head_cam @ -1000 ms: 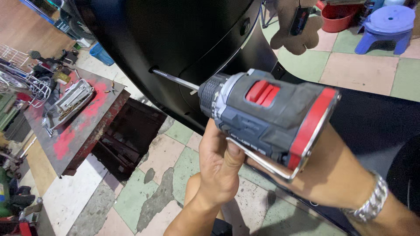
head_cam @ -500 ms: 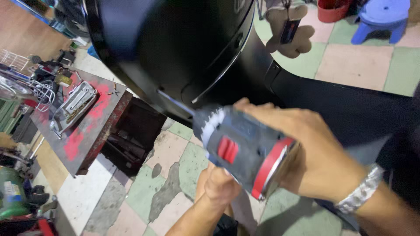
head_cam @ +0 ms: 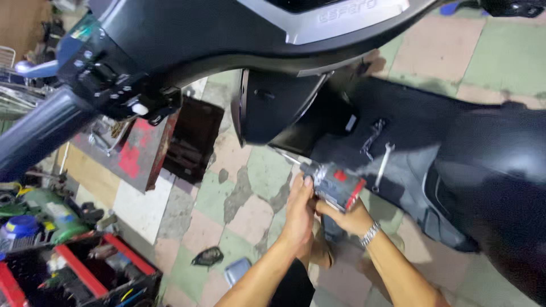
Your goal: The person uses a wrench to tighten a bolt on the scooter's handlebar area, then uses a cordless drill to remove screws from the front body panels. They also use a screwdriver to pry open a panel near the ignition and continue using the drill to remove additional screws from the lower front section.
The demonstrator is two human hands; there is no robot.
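Cordless grey-and-red power driver [head_cam: 335, 185] sits near the middle of the view, low beside the black scooter's front leg shield [head_cam: 273, 108], its long bit pointing up and left toward the panel's lower edge.

Far left, a red metal tool chest [head_cam: 85, 273] stands open on the tiled floor, with a red-topped workbench [head_cam: 133, 159] beyond it and the scooter's dark handlebar grip [head_cam: 40, 128] above.

Moving right, the left hand [head_cam: 300, 207] is closed around the front of the driver, near the chuck, steadying the nose. To do this well, that hand should keep the bit square to the fastener and stay clear of the spinning part; whether the bit is actually seated on a screw head I cannot tell, as the tip is small and partly blurred.

Just right of it, the right hand [head_cam: 347, 219], with a metal watch on its wrist, wraps the handle from below; it should push straight along the bit and feed the trigger gently.

Further right, two silver spanners [head_cam: 382, 165] lie on the black floorboard [head_cam: 421, 131], within reach.
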